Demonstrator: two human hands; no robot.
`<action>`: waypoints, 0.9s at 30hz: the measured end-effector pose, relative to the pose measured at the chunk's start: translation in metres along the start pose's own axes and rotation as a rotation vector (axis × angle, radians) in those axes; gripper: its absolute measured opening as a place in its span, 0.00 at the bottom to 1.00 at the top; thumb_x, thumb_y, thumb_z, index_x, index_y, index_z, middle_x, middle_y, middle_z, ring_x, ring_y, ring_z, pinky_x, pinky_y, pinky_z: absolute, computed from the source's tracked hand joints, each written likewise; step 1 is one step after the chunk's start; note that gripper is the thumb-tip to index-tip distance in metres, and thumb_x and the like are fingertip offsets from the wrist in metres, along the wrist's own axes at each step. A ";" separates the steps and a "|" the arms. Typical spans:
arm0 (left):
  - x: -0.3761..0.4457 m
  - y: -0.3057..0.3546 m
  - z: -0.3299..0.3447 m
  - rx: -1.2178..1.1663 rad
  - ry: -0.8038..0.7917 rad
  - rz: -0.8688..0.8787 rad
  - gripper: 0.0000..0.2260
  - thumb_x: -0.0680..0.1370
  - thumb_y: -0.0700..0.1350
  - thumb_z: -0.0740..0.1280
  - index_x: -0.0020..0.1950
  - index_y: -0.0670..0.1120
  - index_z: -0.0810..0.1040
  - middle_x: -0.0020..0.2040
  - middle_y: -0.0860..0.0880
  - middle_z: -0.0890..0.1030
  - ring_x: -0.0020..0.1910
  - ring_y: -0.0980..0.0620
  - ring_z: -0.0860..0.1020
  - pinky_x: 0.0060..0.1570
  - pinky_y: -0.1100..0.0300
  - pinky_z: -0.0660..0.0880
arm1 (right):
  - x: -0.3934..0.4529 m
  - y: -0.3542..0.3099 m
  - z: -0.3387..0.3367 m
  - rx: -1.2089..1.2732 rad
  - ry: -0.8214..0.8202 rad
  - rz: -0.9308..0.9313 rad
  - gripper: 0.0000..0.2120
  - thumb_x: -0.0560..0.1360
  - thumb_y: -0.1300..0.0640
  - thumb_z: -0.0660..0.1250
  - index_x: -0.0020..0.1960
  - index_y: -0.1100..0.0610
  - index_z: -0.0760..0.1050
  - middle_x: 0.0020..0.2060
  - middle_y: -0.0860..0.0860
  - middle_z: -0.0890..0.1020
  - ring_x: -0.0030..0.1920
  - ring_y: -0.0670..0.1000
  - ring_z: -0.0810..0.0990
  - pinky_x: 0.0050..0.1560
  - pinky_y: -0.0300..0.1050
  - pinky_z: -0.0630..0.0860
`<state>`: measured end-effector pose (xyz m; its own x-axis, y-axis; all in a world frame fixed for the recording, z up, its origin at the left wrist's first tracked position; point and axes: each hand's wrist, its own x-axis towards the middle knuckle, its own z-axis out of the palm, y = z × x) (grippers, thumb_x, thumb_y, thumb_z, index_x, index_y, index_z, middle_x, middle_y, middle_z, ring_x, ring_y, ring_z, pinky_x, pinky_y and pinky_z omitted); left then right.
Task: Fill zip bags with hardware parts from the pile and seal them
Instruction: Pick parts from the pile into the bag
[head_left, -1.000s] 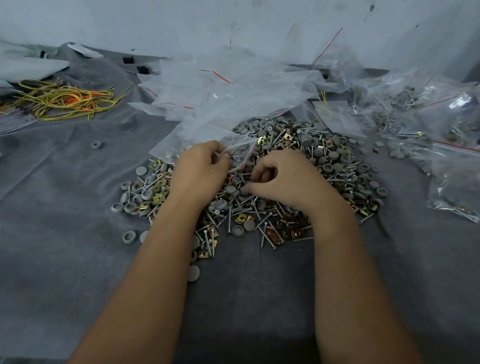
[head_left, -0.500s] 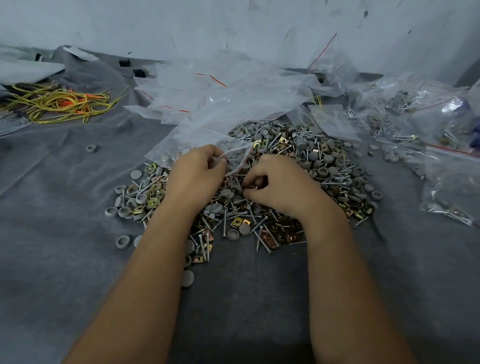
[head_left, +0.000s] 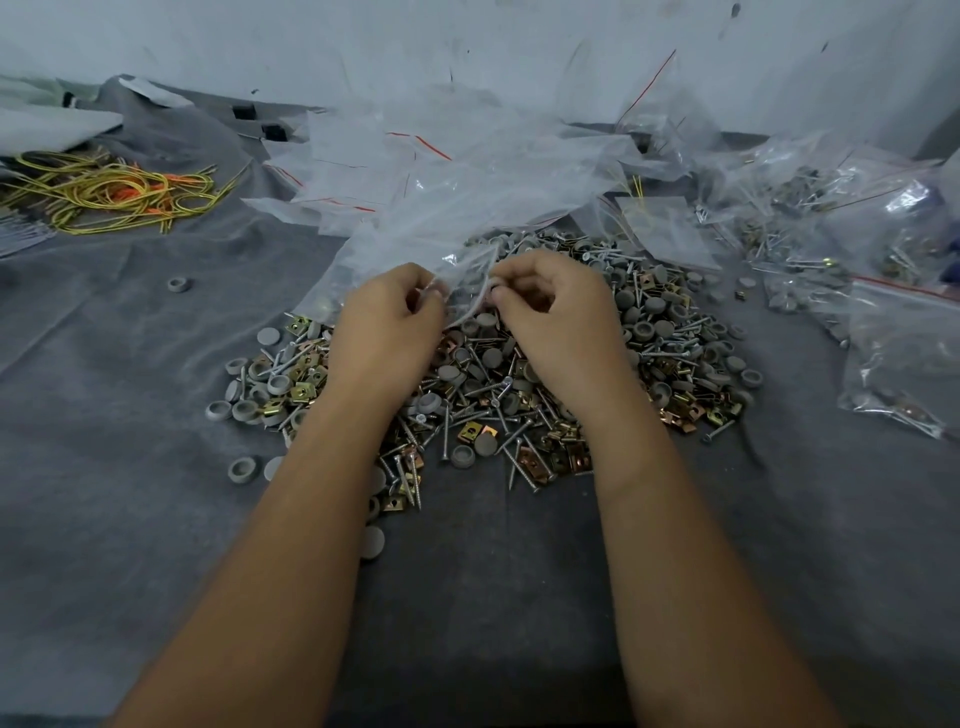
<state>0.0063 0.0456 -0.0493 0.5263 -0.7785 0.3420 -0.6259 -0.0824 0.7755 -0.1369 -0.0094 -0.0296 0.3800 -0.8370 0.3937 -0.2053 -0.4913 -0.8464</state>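
Your left hand (head_left: 387, 332) and right hand (head_left: 558, 317) both pinch the mouth of a clear plastic zip bag (head_left: 415, 244) with curled fingers, just above the pile of grey caps, screws and brass clips (head_left: 519, 395).

Grey cloth-covered table (head_left: 130, 519) strewn with hardware and bags.

A pile of hardware parts (head_left: 519, 395), made up of screws, grey round caps and brass-coloured clips, lies at the middle of the wrinkled cloth, with one stray cap (head_left: 178, 284) off to the left. Empty zip bags (head_left: 415, 171) with red seal lines are heaped behind the pile. Filled bags (head_left: 893, 358) lie along the right side. A bundle of yellow and orange wires (head_left: 114, 195) lies at the far left.
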 end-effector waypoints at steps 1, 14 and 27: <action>-0.001 0.002 0.000 -0.095 0.006 -0.010 0.07 0.80 0.47 0.63 0.45 0.53 0.79 0.29 0.56 0.77 0.25 0.60 0.70 0.28 0.61 0.67 | -0.001 -0.002 0.002 0.056 0.028 -0.008 0.06 0.75 0.63 0.69 0.48 0.53 0.80 0.42 0.47 0.82 0.42 0.40 0.80 0.42 0.29 0.74; -0.008 0.022 -0.005 -0.430 0.081 0.072 0.05 0.80 0.40 0.66 0.48 0.49 0.80 0.35 0.53 0.76 0.36 0.52 0.74 0.38 0.50 0.76 | 0.001 0.004 0.008 -0.098 0.099 -0.054 0.08 0.77 0.62 0.68 0.53 0.56 0.83 0.45 0.46 0.82 0.43 0.39 0.78 0.45 0.26 0.72; -0.013 0.025 -0.003 -0.387 -0.045 0.217 0.05 0.78 0.43 0.70 0.51 0.51 0.84 0.47 0.44 0.82 0.44 0.59 0.77 0.42 0.68 0.70 | 0.000 0.004 0.010 -0.216 0.010 -0.050 0.06 0.75 0.58 0.70 0.50 0.51 0.84 0.32 0.41 0.78 0.33 0.37 0.75 0.34 0.28 0.66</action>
<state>-0.0143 0.0552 -0.0326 0.3756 -0.7789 0.5022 -0.4530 0.3184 0.8327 -0.1287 -0.0094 -0.0366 0.3858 -0.8122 0.4375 -0.3751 -0.5714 -0.7299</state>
